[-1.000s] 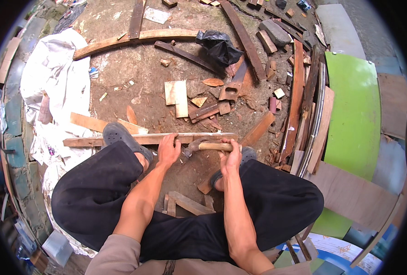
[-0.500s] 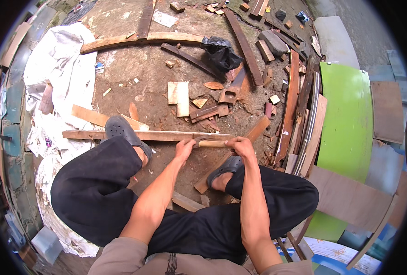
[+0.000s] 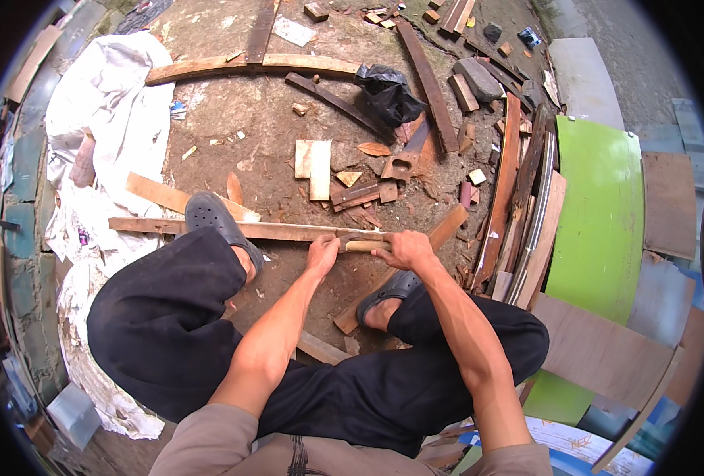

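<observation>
Long wooden slat (image 3: 280, 231) and wooden tool handle (image 3: 365, 245)

Slat: thin, pale, lying horizontally across the dirt ground, pinned under a dark clog. Handle: short, round, light-coloured, lying along the slat's right end.

The person wears loose black trousers (image 3: 169, 333) and a taupe short-sleeved shirt (image 3: 209, 444) with a small dark mark at the chest. Dark perforated rubber clogs (image 3: 213, 218) cover both feet. Both forearms are bare, with no watch or gloves.

Black plastic bag (image 3: 387, 94) bunched on the dirt, far centre. Small blue packet (image 3: 529, 36), possibly a wrapper, far right among the scraps.
</observation>
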{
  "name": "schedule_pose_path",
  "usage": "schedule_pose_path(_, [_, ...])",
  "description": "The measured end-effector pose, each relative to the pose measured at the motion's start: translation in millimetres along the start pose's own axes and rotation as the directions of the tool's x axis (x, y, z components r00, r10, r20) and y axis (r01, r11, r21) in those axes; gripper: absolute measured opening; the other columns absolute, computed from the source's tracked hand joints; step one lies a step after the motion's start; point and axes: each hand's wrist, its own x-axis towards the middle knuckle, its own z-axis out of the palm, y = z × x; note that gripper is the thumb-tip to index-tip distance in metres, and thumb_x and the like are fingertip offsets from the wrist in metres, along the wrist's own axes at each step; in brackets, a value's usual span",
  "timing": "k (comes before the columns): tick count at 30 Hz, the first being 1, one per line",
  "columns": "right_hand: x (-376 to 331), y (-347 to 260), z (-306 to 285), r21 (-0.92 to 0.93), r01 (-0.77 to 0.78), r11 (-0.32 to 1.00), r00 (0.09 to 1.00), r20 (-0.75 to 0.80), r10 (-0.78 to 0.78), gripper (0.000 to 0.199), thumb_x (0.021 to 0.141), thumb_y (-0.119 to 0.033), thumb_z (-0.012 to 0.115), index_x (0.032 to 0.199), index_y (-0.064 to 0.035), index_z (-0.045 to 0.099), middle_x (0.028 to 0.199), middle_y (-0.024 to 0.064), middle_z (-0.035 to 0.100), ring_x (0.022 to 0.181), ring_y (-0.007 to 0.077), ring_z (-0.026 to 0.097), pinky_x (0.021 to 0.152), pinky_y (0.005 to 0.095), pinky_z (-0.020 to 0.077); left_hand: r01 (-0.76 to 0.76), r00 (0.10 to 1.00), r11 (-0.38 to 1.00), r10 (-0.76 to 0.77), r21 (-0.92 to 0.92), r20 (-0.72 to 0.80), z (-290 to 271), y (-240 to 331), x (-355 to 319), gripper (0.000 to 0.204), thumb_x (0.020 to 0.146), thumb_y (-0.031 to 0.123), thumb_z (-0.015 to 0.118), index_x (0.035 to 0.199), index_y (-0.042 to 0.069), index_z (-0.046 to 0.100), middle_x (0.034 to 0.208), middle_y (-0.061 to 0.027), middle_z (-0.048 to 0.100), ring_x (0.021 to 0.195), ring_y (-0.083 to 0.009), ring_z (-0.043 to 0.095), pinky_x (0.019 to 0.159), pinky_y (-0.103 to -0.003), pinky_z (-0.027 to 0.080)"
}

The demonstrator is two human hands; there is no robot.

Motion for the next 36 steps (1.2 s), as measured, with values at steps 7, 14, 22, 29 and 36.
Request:
schedule_pose_path(7, [0.4,7.6,0.7,0.098,0.006,0.995,1.000,-0.002,-0.006,0.061,0.084,-0.069,0.055,0.118,-0.0216,0.070,0.093,0.0174,0.072,0.095,0.0366,0.068,0.083,0.0457,0.0532,0.034,0.998,0.997,-0.037,0.073,0.042,-3.9,-2.9,14.1,0.055,0.084,0.029,0.061,0.129,-0.001,0.057,0.116,-0.0149,0.066,0.106,-0.0243,0.063,0.082,-0.035,0.052])
schedule_pose_path(14, [6.7,8.4,6.6,0.075,-0.076,0.994,0.994,0.085,0.069,0.065,0.084,-0.071,0.052,0.121,-0.0196,0.069,0.107,0.0177,0.070,0.103,0.0355,0.066,0.089,0.0448,0.0517,-0.038,0.998,0.979,0.029,0.202,0.048,-9.1,9.4,12.2,0.054,0.084,0.038,0.059,0.125,0.001,0.060,0.116,-0.0177,0.068,0.112,-0.0297,0.062,0.093,-0.038,0.048])
schedule_pose_path(22, [0.9,-18.9,-5.9,-0.013,-0.167,0.986,0.975,0.144,0.167,0.077,0.084,-0.071,0.051,0.115,-0.0035,0.069,0.118,0.0174,0.067,0.112,0.0313,0.064,0.094,0.0395,0.0502,0.078,0.953,0.935,0.032,0.347,-0.301,14.4,34.8,-18.1,0.055,0.087,0.049,0.059,0.125,0.009,0.057,0.116,-0.0166,0.067,0.112,-0.0351,0.061,0.097,-0.045,0.046])
schedule_pose_path(29, [19.7,-7.0,-4.0,0.228,-0.289,0.930,0.905,0.383,0.187,0.093,0.078,-0.082,0.048,0.103,0.0050,0.071,0.083,0.0211,0.071,0.088,0.0316,0.071,0.081,0.0398,0.0548,-0.016,0.864,0.766,0.333,0.643,-0.376,16.5,34.0,-14.1,0.045,0.095,0.040,0.047,0.126,0.009,0.059,0.133,-0.0091,0.054,0.133,-0.0272,0.039,0.111,-0.052,0.023])
schedule_pose_path(36, [16.2,-59.2,-26.8,0.067,-0.399,0.914,0.867,0.351,0.353,0.082,0.082,-0.074,0.052,0.125,-0.0061,0.065,0.136,0.0114,0.059,0.125,0.0263,0.057,0.098,0.0356,0.0470,0.018,0.924,0.653,0.278,0.757,-0.261,-2.6,38.3,-8.3,0.050,0.097,0.036,0.042,0.142,0.016,0.049,0.156,-0.0146,0.029,0.149,-0.0342,0.011,0.118,-0.059,-0.001])
